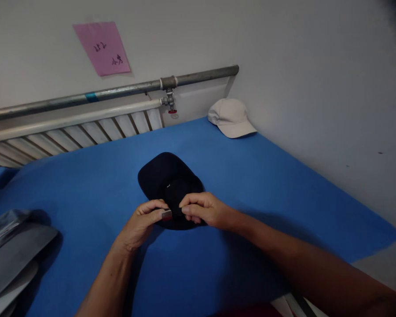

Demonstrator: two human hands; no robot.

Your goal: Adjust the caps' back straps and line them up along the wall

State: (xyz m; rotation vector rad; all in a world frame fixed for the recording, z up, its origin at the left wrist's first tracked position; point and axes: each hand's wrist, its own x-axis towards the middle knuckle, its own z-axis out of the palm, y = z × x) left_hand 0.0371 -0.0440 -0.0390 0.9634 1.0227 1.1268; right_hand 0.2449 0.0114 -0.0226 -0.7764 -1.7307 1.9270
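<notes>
A black cap (pixel 165 171) lies on the blue table cover (pixel 95 189), its brim pointing away from me to the upper left. At the cap's near end, my left hand (pixel 143 220) pinches a small flat piece (pixel 166 215), silvery with a reddish lower part, between thumb and fingers. Just to the right, my right hand (pixel 204 209) is closed, thumb against forefinger, on a dark bit of the black cap, perhaps its strap. The two sets of fingertips are a short way apart. What lies under the fingers is hidden.
A beige cap (pixel 231 118) sits at the far right corner by the wall. Grey caps (pixel 20 251) are stacked at the left edge. Behind the table are a white radiator (pixel 102 132), a metal pipe (pixel 125 91) and a red-handled valve (pixel 172 112). Pink paper (pixel 102 48) hangs above.
</notes>
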